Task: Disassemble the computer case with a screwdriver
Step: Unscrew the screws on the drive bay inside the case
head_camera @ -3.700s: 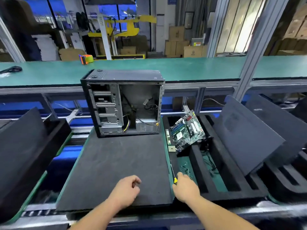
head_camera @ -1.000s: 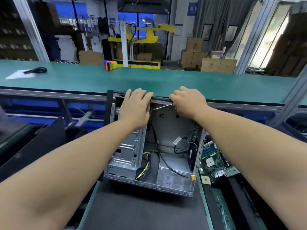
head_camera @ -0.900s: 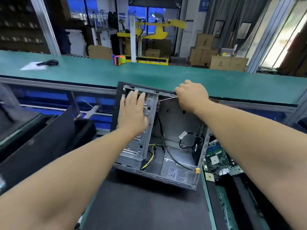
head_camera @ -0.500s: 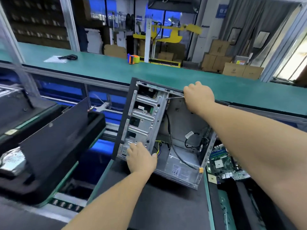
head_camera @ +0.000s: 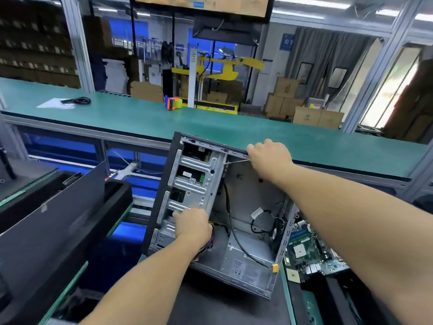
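Your right hand (head_camera: 269, 157) grips the screwdriver (head_camera: 236, 161), its shaft lying nearly level, tip pointing left at the drive cage (head_camera: 194, 179). Your left hand (head_camera: 193, 225) curls on the cage's lower part inside the upright computer case (head_camera: 248, 202).

Screwdriver (head_camera: 236, 162) handle hidden in fist

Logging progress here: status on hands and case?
Right hand grips screwdriver, tip at drive cage. Left hand on cage bottom. Computer case open; cables nearby.
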